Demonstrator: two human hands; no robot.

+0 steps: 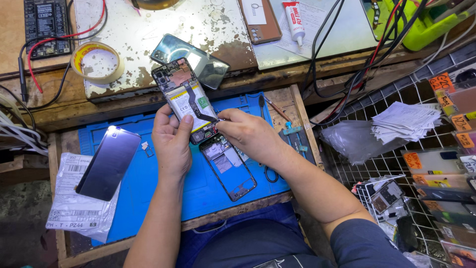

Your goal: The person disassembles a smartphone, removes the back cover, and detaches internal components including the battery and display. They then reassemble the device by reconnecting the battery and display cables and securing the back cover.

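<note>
Your left hand (171,141) is clamped around the lower edge of an opened phone (186,99), thumb pressed on its face, holding it tilted above the blue work mat (148,183). The opened phone is a slim rectangle with its back removed: a pale battery, a dark flat ribbon cable running down it, and a small green board patch show. Your right hand (250,136) has its fingers pinched together at the phone's bottom end; whether they grip a part there cannot be told. Directly beneath lies an empty black phone frame (229,168), thin-walled and open in the middle. A glossy dark screen panel (109,161) rests at the mat's left edge on a white printed bag (69,208). The table (59,106) is worn, scuffed wood. A tape roll (97,62) sits on a chipped white plate behind.
</note>
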